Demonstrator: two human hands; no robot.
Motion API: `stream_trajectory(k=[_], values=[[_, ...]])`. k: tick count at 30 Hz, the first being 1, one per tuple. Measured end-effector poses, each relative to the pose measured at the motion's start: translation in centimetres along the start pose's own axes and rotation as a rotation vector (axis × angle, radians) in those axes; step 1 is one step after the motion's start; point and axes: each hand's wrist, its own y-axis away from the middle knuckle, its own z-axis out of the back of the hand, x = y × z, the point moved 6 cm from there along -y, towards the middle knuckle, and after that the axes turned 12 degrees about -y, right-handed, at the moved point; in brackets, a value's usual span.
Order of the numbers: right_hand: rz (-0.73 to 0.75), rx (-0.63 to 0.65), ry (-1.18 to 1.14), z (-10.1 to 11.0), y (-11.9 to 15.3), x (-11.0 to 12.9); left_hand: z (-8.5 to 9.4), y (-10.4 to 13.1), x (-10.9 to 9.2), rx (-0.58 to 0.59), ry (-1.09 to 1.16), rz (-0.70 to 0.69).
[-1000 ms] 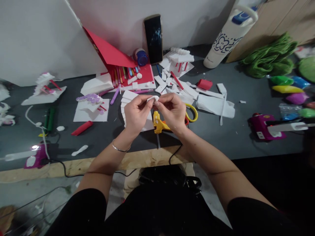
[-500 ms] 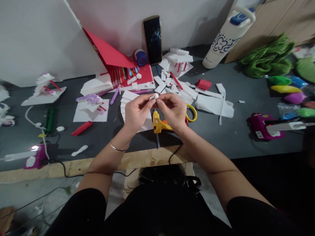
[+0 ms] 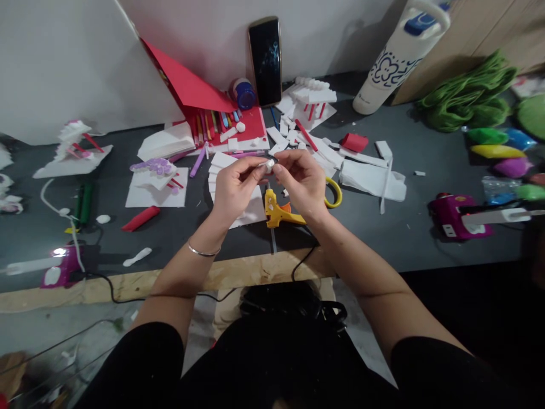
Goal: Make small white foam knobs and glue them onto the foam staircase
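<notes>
Between the fingertips of both hands is a small white lump (image 3: 269,165), soft-looking like modelling clay. My left hand (image 3: 235,186) pinches it from the left, thumb against forefinger. From the right, my right hand (image 3: 303,183) has its bent thumb and forefinger at the lump's edge; whether they touch it is hard to see. Just below the hands lies a yellow glue gun (image 3: 275,209), its rear partly behind my right wrist. Yellow-handled scissors (image 3: 335,193) show beside that wrist. White sheets (image 3: 251,210) lie under my left hand.
Small white models with red posts (image 3: 315,97) and a purple-topped one (image 3: 155,176) stand around. Behind are a phone (image 3: 264,59), a blue-lidded jar (image 3: 244,94), a red folder (image 3: 191,85) and a tall bottle (image 3: 395,62). Green yarn (image 3: 468,99) and purple power blocks (image 3: 457,218) sit rightward and leftward.
My right hand's fingers have eased slightly apart from the left, so more of the white lump shows. The camera view has shifted a little.
</notes>
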Motion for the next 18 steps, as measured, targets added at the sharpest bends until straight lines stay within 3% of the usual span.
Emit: stream_trajectory(k=[8,18], values=[[-0.022,0.021,0.101,0.16,0.08,-0.04,0.14,-0.03,-0.18,0.029,-0.029,0.02],[-0.105,-0.012,-0.044,-0.54,0.11,-0.35,-0.12,0.25,-0.36,-0.026,-0.139,-0.061]])
